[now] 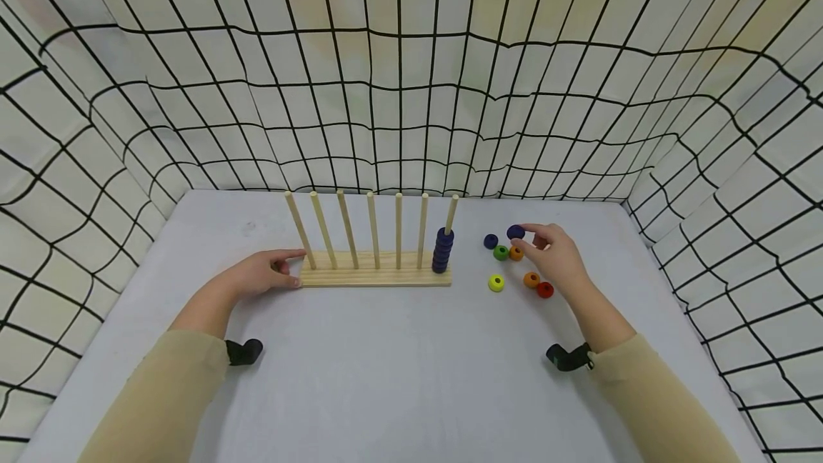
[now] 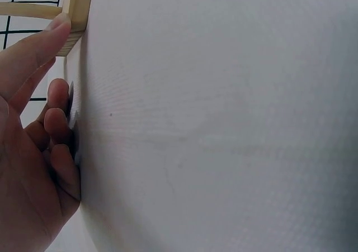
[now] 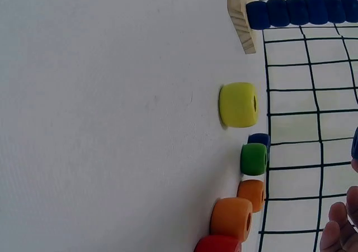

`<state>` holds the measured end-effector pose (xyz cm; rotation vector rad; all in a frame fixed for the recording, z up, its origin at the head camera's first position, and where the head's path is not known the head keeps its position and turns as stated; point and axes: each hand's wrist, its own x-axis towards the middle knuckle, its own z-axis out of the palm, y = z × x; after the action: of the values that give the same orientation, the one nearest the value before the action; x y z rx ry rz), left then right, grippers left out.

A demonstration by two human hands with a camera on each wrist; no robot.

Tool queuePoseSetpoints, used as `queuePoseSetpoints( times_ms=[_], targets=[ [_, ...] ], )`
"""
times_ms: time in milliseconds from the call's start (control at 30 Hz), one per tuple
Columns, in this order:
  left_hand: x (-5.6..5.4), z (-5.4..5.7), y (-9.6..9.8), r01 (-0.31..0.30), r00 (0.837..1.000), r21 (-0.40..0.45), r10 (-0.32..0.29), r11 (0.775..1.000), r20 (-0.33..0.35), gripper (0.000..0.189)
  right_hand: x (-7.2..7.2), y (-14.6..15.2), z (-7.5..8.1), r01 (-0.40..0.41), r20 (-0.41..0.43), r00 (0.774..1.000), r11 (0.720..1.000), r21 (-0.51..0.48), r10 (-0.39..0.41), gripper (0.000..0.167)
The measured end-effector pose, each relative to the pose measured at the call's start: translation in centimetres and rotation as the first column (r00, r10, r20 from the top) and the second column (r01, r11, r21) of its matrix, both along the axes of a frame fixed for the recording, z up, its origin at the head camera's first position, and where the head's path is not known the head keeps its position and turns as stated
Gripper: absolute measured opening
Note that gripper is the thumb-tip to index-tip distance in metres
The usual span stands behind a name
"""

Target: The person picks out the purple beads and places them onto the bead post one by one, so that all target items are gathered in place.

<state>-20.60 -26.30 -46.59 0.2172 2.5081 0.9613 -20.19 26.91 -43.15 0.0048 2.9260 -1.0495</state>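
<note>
A wooden peg stand [image 1: 376, 279] with several upright pegs stands on the table. Its rightmost peg carries a stack of dark blue beads [image 1: 442, 250]; the other pegs are bare. At the stand's left end, my left hand [image 1: 260, 274] grips the base, thumb at the front corner and index finger at the back. My right hand [image 1: 556, 257] pinches a dark blue bead [image 1: 516, 232] between thumb and fingertips, raised above the loose beads. Only a sliver of that bead shows at the right wrist view's edge.
Loose beads lie right of the stand: yellow [image 1: 496, 283], green [image 1: 501, 253], dark blue [image 1: 491, 241], red [image 1: 545, 290] and two orange ones [image 1: 531, 279]. A black net [image 1: 398, 84] over pale walls encloses the white table [image 1: 398, 370] at the back and sides.
</note>
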Motion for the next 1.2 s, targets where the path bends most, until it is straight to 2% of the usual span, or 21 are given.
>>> queuePoseSetpoints(
  times_ms=[233,700,1200],
  targets=[
    [-0.1,0.0,0.0,-0.003,1.000,-0.007,0.003,1.000,0.006,0.074,0.5,-0.9,0.5,-0.012,-0.017,1.000,1.000,-0.028,0.011,0.060],
    [0.1,0.0,-0.1,-0.005,1.000,-0.020,0.005,1.000,-0.001,0.072,1.4,-3.1,2.0,-0.051,-0.112,0.993,0.993,-0.109,0.039,0.053],
    [-0.1,0.2,0.1,-0.009,1.000,-0.025,0.009,1.000,0.009,0.074,2.0,-5.5,3.8,-0.078,-0.169,0.985,0.974,-0.214,0.042,0.049]
  ],
)
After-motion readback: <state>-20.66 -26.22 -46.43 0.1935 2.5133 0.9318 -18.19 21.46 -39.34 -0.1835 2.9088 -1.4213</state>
